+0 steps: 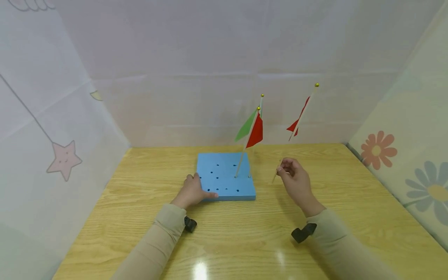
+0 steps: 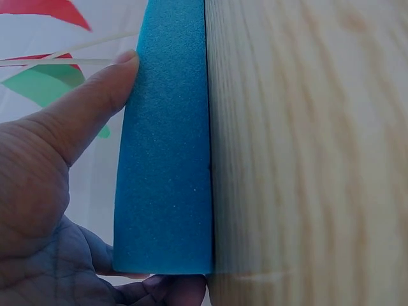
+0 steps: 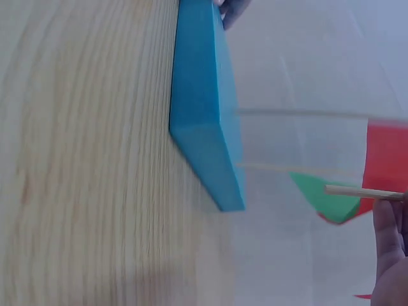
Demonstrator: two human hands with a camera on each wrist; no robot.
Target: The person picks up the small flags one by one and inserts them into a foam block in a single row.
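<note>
A blue foam block (image 1: 224,171) with several small dark holes lies flat on the table. My left hand (image 1: 192,190) grips its near left corner, the thumb on the top front edge and the fingers at the left side. Two little flags stand in the block's right part: a red flag (image 1: 256,132), its pole tilted, and a green flag (image 1: 245,127) partly behind it. To the block's right, my right hand (image 1: 295,184) pinches the thin wooden stick (image 3: 357,191) of another red flag (image 1: 300,118), raised above the table and leaning right; part of its pole does not show.
The wooden table (image 1: 147,225) reaches back to a pale cloth wall (image 1: 175,109). Printed side cloths stand left and right, with a pink star (image 1: 64,160) and a red flower (image 1: 379,149) on them.
</note>
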